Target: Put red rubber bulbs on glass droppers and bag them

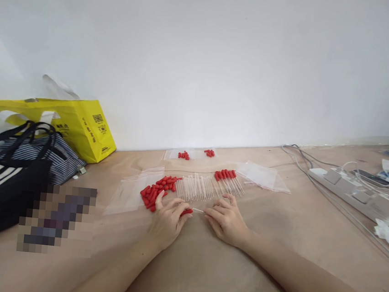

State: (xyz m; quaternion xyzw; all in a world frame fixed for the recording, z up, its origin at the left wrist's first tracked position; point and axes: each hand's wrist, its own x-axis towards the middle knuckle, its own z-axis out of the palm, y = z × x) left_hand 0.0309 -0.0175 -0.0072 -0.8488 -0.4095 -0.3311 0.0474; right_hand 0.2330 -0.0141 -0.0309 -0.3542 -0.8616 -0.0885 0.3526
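My left hand [169, 219] pinches a red cap [186, 212] between thumb and fingers. From it a thin pale stick [198, 210] reaches across to my right hand [226, 220], whose closed fingertips grip its other end. Just behind my left hand lies a pile of loose red caps [155, 192]. Beside that pile, a row of thin clear sticks [195, 187] is spread on the table. Several sticks with red caps on their far ends [226, 174] lie behind my right hand.
Clear plastic bags [263, 176] lie behind the sticks and at the left [130, 192]. A bag with red pieces [193, 154] is near the wall. Yellow bag [99, 132] and black bag [7, 197] stand left; a power strip [358, 194] with cables lies right.
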